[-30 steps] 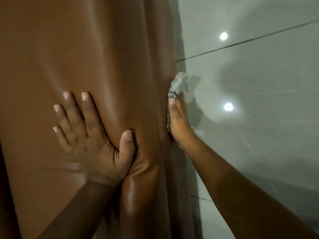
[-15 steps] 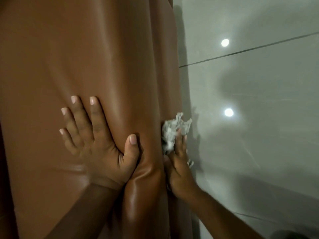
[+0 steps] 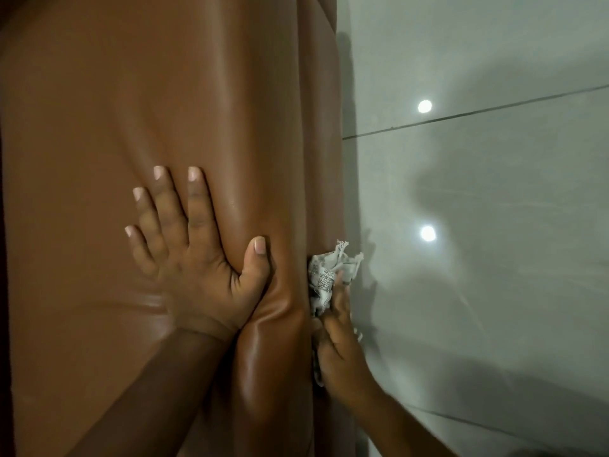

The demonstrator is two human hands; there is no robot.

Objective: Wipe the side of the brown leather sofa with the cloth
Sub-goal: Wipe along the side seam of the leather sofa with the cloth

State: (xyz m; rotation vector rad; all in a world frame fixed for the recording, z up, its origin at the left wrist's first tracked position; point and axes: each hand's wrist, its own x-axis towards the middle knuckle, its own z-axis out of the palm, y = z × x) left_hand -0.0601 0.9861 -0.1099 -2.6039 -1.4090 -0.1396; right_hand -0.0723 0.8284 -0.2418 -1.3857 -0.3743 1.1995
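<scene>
The brown leather sofa (image 3: 138,103) fills the left half of the head view, its rounded edge running top to bottom near the middle. My left hand (image 3: 194,258) lies flat on the top surface with fingers spread and the thumb pressed into the rounded edge. A crumpled white and grey cloth (image 3: 329,275) is pressed against the sofa's side panel. My right hand (image 3: 339,344) holds the cloth against that side, and the cloth's upper part sticks out above my fingers. Most of the side panel is hidden from this angle.
Glossy grey floor tiles (image 3: 494,291) cover the right half, with dark grout lines and two bright reflections of ceiling lights. Shadows of my arms fall across the tiles.
My right hand has slid the cloth along the sofa's side toward me. My left hand has stayed pressed in the same spot on the leather.
</scene>
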